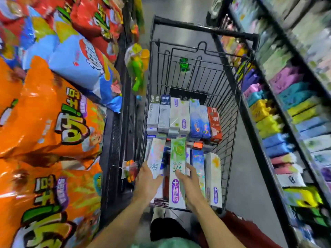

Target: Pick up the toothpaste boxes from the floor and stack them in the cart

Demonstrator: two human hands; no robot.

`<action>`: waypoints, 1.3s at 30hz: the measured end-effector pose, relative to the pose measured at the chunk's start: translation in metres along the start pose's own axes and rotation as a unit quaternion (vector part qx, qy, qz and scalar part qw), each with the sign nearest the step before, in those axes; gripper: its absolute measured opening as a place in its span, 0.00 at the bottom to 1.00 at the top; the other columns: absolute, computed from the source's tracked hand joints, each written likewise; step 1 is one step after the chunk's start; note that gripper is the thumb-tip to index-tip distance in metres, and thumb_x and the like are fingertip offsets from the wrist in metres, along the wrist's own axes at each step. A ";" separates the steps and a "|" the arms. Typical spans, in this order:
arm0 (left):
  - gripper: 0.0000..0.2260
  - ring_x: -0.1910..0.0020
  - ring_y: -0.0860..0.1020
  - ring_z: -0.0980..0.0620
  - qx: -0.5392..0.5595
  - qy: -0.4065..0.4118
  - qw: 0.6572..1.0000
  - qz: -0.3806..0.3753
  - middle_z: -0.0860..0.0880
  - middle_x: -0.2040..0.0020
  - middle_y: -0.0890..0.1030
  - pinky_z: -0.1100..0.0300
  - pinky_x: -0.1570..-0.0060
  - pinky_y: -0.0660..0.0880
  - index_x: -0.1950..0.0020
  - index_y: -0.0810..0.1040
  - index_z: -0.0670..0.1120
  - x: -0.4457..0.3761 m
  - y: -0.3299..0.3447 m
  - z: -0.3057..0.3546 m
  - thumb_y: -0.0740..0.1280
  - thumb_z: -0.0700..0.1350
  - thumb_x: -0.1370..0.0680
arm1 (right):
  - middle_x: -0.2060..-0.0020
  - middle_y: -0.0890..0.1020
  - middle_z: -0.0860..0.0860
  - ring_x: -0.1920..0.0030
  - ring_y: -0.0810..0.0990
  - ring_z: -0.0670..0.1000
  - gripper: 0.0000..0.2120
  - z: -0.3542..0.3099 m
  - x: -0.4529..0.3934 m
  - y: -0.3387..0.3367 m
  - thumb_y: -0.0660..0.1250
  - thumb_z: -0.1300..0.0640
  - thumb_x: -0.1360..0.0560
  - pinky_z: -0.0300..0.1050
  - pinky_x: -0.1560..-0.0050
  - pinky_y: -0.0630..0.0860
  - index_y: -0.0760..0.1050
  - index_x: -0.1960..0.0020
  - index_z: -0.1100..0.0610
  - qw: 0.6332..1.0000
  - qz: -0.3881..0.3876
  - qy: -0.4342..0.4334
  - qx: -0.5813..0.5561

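A black wire cart (231, 111) stands in the aisle below me, holding many toothpaste boxes. A far row of several upright boxes (182, 117) fills the middle of the basket. Nearer me lie more boxes. My left hand (147, 181) grips a silvery holographic box (155, 158) at the cart's near left. My right hand (188, 181) rests on a long white and green box (177, 163), fingers along its right edge. A white box with a yellow mark (214, 178) lies at the near right.
Large orange, blue and red snack bags (50, 122) crowd the shelf on the left, close to the cart. A shelf of coloured packs (279, 113) runs along the right. Grey floor (249, 176) shows between the cart and the right shelf.
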State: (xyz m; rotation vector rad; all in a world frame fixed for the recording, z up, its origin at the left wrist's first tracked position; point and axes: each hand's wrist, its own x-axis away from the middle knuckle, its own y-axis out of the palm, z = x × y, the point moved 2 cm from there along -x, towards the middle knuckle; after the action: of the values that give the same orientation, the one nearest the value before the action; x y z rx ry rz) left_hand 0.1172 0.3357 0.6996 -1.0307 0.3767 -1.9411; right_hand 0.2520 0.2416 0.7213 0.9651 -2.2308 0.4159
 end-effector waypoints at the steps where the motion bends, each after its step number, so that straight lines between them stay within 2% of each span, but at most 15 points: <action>1: 0.32 0.36 0.76 0.39 -0.005 -0.002 1.000 0.003 0.39 0.34 0.76 0.45 0.39 0.74 0.28 0.66 0.40 -0.002 0.001 -0.002 0.75 0.50 0.27 | 0.52 0.78 0.51 0.55 0.79 0.43 0.21 0.000 -0.003 0.002 0.68 0.62 0.19 0.33 0.60 0.74 0.65 0.30 0.51 1.000 -0.005 0.006 0.001; 5: 0.35 0.33 0.72 0.42 -0.114 0.012 0.993 0.020 0.42 0.33 0.74 0.49 0.37 0.72 0.23 0.60 0.42 -0.003 0.010 -0.008 0.72 0.54 0.23 | 0.51 0.76 0.50 0.51 0.79 0.45 0.24 0.002 -0.008 0.009 0.67 0.60 0.19 0.38 0.58 0.76 0.64 0.26 0.53 0.999 -0.010 0.026 0.028; 7: 0.36 0.35 0.72 0.45 -0.220 0.028 0.974 0.039 0.45 0.34 0.74 0.51 0.38 0.71 0.23 0.60 0.44 -0.003 0.011 -0.007 0.70 0.59 0.23 | 0.52 0.75 0.49 0.50 0.78 0.45 0.25 0.006 -0.011 0.010 0.67 0.58 0.19 0.43 0.58 0.77 0.62 0.25 0.52 0.999 -0.010 0.028 0.041; 8: 0.36 0.36 0.71 0.45 -0.256 0.035 0.965 0.049 0.46 0.35 0.74 0.52 0.39 0.71 0.23 0.61 0.44 -0.004 0.011 -0.007 0.69 0.61 0.24 | 0.52 0.74 0.48 0.52 0.78 0.44 0.26 0.007 -0.013 0.010 0.67 0.58 0.19 0.41 0.58 0.76 0.61 0.24 0.52 0.999 -0.010 0.028 0.044; 11: 0.36 0.33 0.69 0.45 -0.257 0.023 0.965 0.048 0.46 0.33 0.72 0.52 0.40 0.72 0.22 0.59 0.45 -0.012 0.008 -0.008 0.67 0.62 0.23 | 0.53 0.73 0.45 0.55 0.75 0.41 0.26 0.012 -0.018 0.012 0.68 0.58 0.19 0.38 0.54 0.73 0.62 0.24 0.53 0.998 -0.005 0.041 0.037; 15: 0.35 0.28 0.66 0.44 -0.189 -0.014 0.981 0.044 0.44 0.27 0.67 0.49 0.39 0.74 0.21 0.56 0.45 -0.018 0.006 -0.005 0.65 0.60 0.20 | 0.51 0.77 0.44 0.53 0.78 0.42 0.20 0.017 -0.022 0.012 0.67 0.61 0.19 0.37 0.57 0.74 0.65 0.31 0.51 0.999 -0.001 0.045 0.012; 18: 0.33 0.31 0.67 0.45 -0.258 -0.004 0.965 0.042 0.44 0.29 0.67 0.51 0.42 0.75 0.24 0.59 0.45 -0.015 0.006 -0.004 0.65 0.62 0.21 | 0.51 0.76 0.40 0.54 0.77 0.37 0.18 0.023 -0.028 0.008 0.68 0.59 0.19 0.33 0.61 0.73 0.65 0.35 0.47 0.999 -0.003 0.050 0.018; 20: 0.33 0.33 0.69 0.45 -0.322 -0.004 0.944 0.067 0.45 0.32 0.68 0.51 0.38 0.72 0.26 0.61 0.47 -0.012 0.003 -0.006 0.64 0.66 0.23 | 0.51 0.74 0.38 0.56 0.76 0.36 0.17 0.026 -0.033 0.006 0.68 0.58 0.19 0.30 0.60 0.72 0.65 0.36 0.45 0.998 -0.006 0.050 0.030; 23: 0.34 0.35 0.70 0.45 -0.341 -0.018 0.934 0.102 0.46 0.34 0.69 0.50 0.38 0.70 0.28 0.63 0.50 -0.013 -0.009 -0.009 0.65 0.70 0.25 | 0.45 0.74 0.45 0.49 0.76 0.41 0.18 0.031 -0.042 0.008 0.69 0.55 0.19 0.41 0.47 0.71 0.64 0.35 0.48 0.998 -0.014 0.060 0.026; 26: 0.38 0.31 0.68 0.44 -0.345 -0.023 0.934 0.087 0.45 0.28 0.66 0.50 0.36 0.69 0.24 0.59 0.50 -0.012 -0.014 -0.014 0.64 0.70 0.25 | 0.44 0.72 0.47 0.47 0.75 0.44 0.20 0.037 -0.049 0.017 0.68 0.52 0.19 0.49 0.42 0.72 0.62 0.34 0.51 0.997 -0.012 0.067 0.028; 28: 0.38 0.27 0.65 0.44 -0.330 -0.021 0.941 0.078 0.44 0.23 0.62 0.48 0.33 0.68 0.21 0.57 0.49 -0.011 -0.016 -0.018 0.65 0.68 0.23 | 0.45 0.74 0.50 0.47 0.77 0.49 0.19 0.039 -0.053 0.024 0.68 0.51 0.20 0.50 0.43 0.74 0.62 0.37 0.53 0.997 -0.005 0.063 0.039; 31: 0.36 0.25 0.63 0.44 -0.320 0.005 0.945 0.062 0.44 0.21 0.59 0.47 0.31 0.67 0.20 0.55 0.48 -0.009 -0.021 -0.024 0.63 0.64 0.21 | 0.46 0.78 0.55 0.47 0.79 0.57 0.18 0.042 -0.057 0.038 0.68 0.50 0.20 0.55 0.42 0.76 0.64 0.38 0.56 0.995 -0.002 0.062 0.084; 34: 0.33 0.25 0.63 0.45 -0.337 0.050 0.939 0.052 0.46 0.21 0.60 0.49 0.31 0.66 0.19 0.55 0.48 -0.003 -0.026 -0.028 0.61 0.60 0.19 | 0.43 0.77 0.57 0.44 0.78 0.58 0.19 0.042 -0.057 0.048 0.66 0.51 0.19 0.48 0.43 0.72 0.67 0.34 0.59 0.987 0.013 0.044 0.151; 36: 0.30 0.24 0.61 0.46 -0.339 0.075 0.937 0.037 0.47 0.20 0.60 0.50 0.29 0.63 0.19 0.55 0.49 -0.001 -0.028 -0.032 0.59 0.59 0.18 | 0.43 0.80 0.59 0.45 0.80 0.60 0.18 0.039 -0.058 0.049 0.64 0.51 0.18 0.45 0.46 0.74 0.72 0.34 0.62 0.978 0.027 0.029 0.206; 39: 0.29 0.20 0.55 0.49 -0.333 0.100 0.937 0.022 0.49 0.19 0.58 0.51 0.23 0.52 0.19 0.55 0.49 0.000 -0.031 -0.035 0.58 0.57 0.17 | 0.54 0.82 0.62 0.55 0.81 0.61 0.16 0.035 -0.059 0.046 0.64 0.51 0.20 0.50 0.51 0.78 0.78 0.49 0.64 0.968 0.018 0.012 0.250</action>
State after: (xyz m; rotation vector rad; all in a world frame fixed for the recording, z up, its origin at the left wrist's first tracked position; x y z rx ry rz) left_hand 0.0724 0.3483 0.6966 -1.2203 1.2243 -1.9163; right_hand 0.2327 0.2855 0.6548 1.1594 -2.1640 1.0354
